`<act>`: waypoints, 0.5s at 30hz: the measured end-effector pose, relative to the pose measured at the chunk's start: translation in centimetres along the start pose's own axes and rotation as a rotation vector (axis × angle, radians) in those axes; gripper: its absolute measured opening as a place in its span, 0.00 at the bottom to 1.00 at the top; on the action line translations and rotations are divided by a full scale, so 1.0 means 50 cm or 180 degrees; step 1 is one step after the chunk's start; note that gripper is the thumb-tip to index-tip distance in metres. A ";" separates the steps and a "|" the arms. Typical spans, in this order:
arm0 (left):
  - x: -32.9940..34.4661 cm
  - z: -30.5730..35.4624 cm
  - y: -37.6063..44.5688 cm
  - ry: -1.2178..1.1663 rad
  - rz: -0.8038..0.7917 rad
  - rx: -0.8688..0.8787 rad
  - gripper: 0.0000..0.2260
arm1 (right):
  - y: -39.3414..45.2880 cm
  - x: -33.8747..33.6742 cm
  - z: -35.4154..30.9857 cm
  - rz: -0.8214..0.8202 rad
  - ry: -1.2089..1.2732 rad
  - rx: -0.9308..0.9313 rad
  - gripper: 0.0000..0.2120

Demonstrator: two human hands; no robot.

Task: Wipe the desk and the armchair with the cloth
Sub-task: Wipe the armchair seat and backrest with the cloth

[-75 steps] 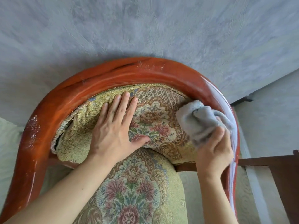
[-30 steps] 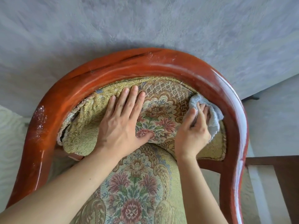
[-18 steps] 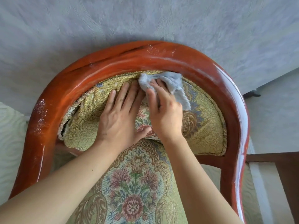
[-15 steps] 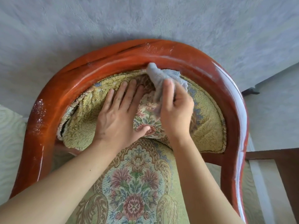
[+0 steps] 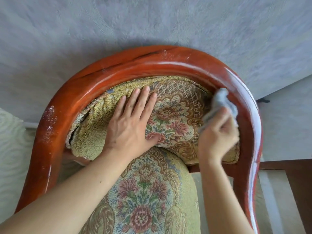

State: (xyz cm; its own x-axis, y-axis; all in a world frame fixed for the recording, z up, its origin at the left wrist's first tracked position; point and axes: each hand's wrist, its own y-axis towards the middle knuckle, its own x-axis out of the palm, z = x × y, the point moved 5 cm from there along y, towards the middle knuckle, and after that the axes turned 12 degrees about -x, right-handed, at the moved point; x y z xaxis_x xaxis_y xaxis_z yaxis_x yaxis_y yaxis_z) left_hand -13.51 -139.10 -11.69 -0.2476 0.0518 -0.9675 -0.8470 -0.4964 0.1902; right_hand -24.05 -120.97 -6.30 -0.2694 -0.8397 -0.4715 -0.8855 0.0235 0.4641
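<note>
- Head view: armchair [image 5: 135, 68] w/ curved red wood frame, floral upholstery, seen from above.
- Left hand [image 5: 130, 125] open, flat, fingers spread on backrest cushion [image 5: 175, 115].
- Right hand [image 5: 217, 141] closed on grey cloth [image 5: 219, 102], blurred, at cushion's right edge, cloth touching frame's inner side.
- Dark wood desk [image 5: 300, 188] at lower right, beside armchair.

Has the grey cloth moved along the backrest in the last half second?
Yes. The grey cloth went from the top centre of the red wooden frame to its right-hand curve, in the right hand.
</note>
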 end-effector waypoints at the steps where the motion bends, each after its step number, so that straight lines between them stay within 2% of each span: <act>1: 0.000 0.000 0.000 -0.0014 0.0005 -0.0010 0.51 | -0.006 0.019 -0.011 -0.0059 -0.0220 -0.0063 0.24; 3: 0.000 0.002 -0.001 -0.0087 -0.0004 -0.0019 0.50 | -0.023 0.067 -0.027 -0.0288 -0.0482 -0.0401 0.26; 6: 0.002 0.004 0.001 -0.0078 -0.0034 -0.0005 0.49 | -0.049 0.137 -0.088 -0.0795 -0.0276 -0.1053 0.20; 8: 0.003 0.003 0.001 -0.0024 -0.0033 0.0003 0.48 | -0.045 0.141 -0.101 -0.0887 -0.0183 -0.1349 0.20; 10: 0.002 0.002 0.000 -0.0030 -0.0008 -0.0006 0.47 | -0.036 0.123 -0.096 -0.0958 0.0066 -0.1201 0.22; 12: 0.002 0.002 -0.002 0.0000 0.0026 -0.0002 0.46 | -0.027 0.088 -0.089 -0.0998 0.0732 -0.0853 0.21; 15: 0.006 -0.001 -0.002 0.0007 -0.0004 0.0031 0.46 | -0.015 0.011 -0.064 -0.0270 0.1605 0.0190 0.22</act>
State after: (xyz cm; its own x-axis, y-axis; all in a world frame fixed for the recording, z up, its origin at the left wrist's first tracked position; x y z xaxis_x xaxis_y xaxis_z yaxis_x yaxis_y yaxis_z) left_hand -13.48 -139.05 -12.01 -0.2455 0.0505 -0.9681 -0.8518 -0.4880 0.1905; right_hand -22.33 -123.20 -4.52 0.0073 -0.9969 -0.0785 -0.9203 -0.0374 0.3894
